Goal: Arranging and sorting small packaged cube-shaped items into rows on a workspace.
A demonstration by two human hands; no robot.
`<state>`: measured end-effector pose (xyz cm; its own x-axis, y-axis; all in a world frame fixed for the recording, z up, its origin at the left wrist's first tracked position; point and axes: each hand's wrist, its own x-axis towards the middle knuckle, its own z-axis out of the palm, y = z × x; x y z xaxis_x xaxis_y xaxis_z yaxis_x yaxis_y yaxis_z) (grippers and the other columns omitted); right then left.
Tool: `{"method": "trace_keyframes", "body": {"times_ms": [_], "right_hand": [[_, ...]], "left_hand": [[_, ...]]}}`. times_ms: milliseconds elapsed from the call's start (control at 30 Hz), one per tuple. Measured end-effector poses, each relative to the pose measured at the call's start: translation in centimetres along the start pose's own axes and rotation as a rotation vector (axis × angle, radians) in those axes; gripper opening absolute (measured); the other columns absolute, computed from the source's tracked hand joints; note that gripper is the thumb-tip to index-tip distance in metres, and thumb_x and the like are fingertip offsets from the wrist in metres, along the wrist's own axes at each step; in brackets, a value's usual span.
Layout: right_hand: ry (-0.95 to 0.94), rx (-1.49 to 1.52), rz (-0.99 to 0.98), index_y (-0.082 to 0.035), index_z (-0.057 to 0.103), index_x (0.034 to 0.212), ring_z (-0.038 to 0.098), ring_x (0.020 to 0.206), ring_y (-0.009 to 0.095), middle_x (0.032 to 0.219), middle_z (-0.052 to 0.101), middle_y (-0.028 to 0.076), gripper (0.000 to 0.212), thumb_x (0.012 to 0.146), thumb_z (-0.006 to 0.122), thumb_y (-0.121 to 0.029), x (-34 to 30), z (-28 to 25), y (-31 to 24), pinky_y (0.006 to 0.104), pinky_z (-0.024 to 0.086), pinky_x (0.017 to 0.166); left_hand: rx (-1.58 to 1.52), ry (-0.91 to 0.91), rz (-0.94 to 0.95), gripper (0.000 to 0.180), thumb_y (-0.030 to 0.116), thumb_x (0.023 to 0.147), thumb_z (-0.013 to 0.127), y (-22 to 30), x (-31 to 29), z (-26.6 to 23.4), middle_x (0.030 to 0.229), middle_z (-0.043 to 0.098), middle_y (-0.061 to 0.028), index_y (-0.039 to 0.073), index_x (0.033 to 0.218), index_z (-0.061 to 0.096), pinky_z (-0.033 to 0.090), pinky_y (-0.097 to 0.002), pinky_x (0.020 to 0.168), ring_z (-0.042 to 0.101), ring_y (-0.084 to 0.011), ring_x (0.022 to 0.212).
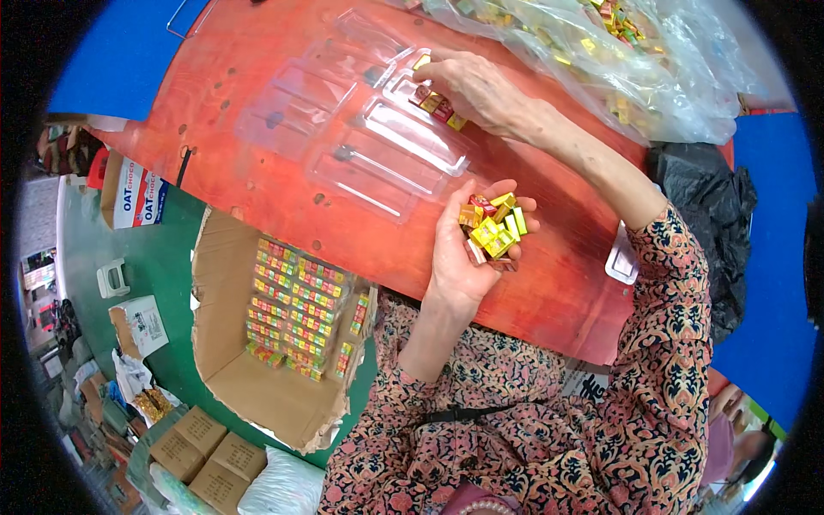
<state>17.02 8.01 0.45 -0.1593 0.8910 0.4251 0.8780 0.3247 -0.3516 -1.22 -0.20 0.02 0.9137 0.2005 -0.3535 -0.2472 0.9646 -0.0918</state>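
Observation:
My left hand point(457, 249) is cupped palm up over the front part of the red table point(283, 184). A heap of small wrapped block-shaped pieces point(493, 230), yellow, gold and red, lies in its palm, with the fingers curled round them. Farther off, my right hand point(481, 90) reaches over a clear plastic tray point(400, 87). Its fingertips pinch a small yellow piece point(421, 63) at the far end of that tray. A short row of red, gold and yellow pieces point(439, 106) sits in the tray under the hand, partly hidden by it.
More clear trays point(378, 178) lie on the table to the left. A big clear bag point(592, 64) of the same pieces covers the far right, beside a black plastic bag point(704, 232). Below the table's left edge stands an open cardboard box point(227, 296) holding filled packs point(296, 309).

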Motion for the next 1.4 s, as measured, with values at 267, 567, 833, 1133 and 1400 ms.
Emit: {"method": "trace_keyframes", "body": {"times_ms": [267,567,833,1133,1400], "right_hand": [[-0.404,0.531,0.320,0.004,0.061,0.093,0.057,0.076,0.013,0.082,0.062,0.008,0.026,0.077,0.066,-0.015,-1.7,-7.8,-5.2,0.0277,0.046,0.070],[-0.625,0.512,0.276,-0.003,0.063,0.090,0.057,0.074,0.015,0.077,0.059,0.007,0.025,0.068,0.071,-0.013,-5.5,-10.5,-7.9,0.0292,0.045,0.065],[-0.476,0.321,0.222,-0.001,0.056,0.094,0.055,0.085,0.027,0.086,0.057,0.011,0.031,0.066,0.068,-0.010,-5.9,-10.1,-10.1,0.0367,0.044,0.077],[-0.521,0.386,0.204,0.000,0.055,0.089,0.055,0.079,0.022,0.082,0.057,0.008,0.026,0.068,0.069,-0.008,-5.8,-10.9,-9.7,0.0334,0.045,0.069],[-0.231,0.597,0.574,0.002,0.057,0.091,0.052,0.074,0.007,0.081,0.057,0.000,0.018,0.077,0.062,-0.008,-4.3,-8.0,-4.9,0.0216,0.043,0.067]], "left_hand": [[-0.029,-0.003,0.011,0.047,0.045,0.090,0.037,0.9,-0.5,-0.4,0.098,0.062,-0.0165,0.008,0.113,0.054,0.051,-0.0296,0.046,0.064,-0.0278,0.080],[-0.032,0.127,0.004,0.036,0.041,0.087,0.046,1.1,-0.3,-0.3,0.084,0.063,-0.0097,0.009,0.097,0.059,0.049,-0.0284,0.045,0.061,-0.0258,0.071],[-0.125,0.093,0.003,0.037,0.042,0.087,0.044,1.0,-0.5,0.7,0.091,0.062,-0.0096,0.009,0.097,0.057,0.050,-0.0317,0.048,0.061,-0.0256,0.076],[-0.151,0.101,-0.003,0.043,0.043,0.089,0.039,1.1,-0.4,-0.6,0.098,0.062,-0.0138,0.008,0.107,0.055,0.051,-0.0355,0.051,0.063,-0.0288,0.083],[0.004,0.048,0.020,0.045,0.044,0.090,0.037,0.7,-0.3,0.1,0.098,0.063,-0.0137,0.008,0.111,0.055,0.049,-0.0280,0.050,0.063,-0.0260,0.084]]}}
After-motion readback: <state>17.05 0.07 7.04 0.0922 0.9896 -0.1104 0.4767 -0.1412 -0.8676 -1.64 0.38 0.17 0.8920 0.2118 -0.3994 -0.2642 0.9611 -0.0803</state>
